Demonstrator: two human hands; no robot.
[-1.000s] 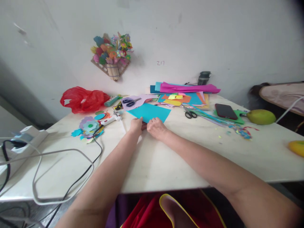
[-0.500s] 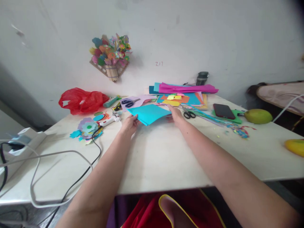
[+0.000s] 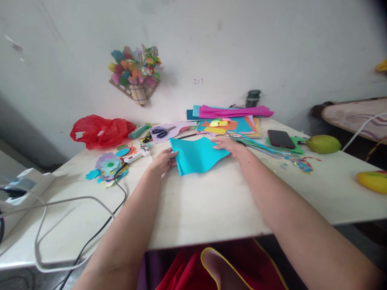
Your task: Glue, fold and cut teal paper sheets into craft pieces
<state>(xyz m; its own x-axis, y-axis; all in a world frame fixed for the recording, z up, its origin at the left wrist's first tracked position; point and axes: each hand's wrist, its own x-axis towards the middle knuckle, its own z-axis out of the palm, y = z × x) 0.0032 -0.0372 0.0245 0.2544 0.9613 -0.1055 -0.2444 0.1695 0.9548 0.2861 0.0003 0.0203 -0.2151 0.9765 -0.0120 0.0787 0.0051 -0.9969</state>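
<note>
A bright blue sheet (image 3: 198, 156) is held between my two hands over the middle of the white table (image 3: 208, 213). Its left edge is bent up in a narrow strip, and its surface curves. My left hand (image 3: 166, 160) grips that left edge, fingers closed on it. At the upper right corner, my right hand (image 3: 228, 146) has the sheet between thumb and fingers. Behind the sheet lies a thin black stick (image 3: 187, 136). Dark-handled scissors (image 3: 237, 139) are partly hidden behind my right hand.
Left: paper flowers (image 3: 110, 165), a white glue gun (image 3: 136, 156), a red bag (image 3: 101, 131), cables and a power strip (image 3: 30, 189). Back: blue scissors (image 3: 160, 131), coloured sheets (image 3: 242, 125), a dark cup (image 3: 253, 98). Right: a phone (image 3: 281, 139) and green fruit (image 3: 323, 143).
The blue sheet has come nearer and been tilted, showing more of its face with a bent left edge. My right hand has moved slightly right. The whole view has shifted a little.
</note>
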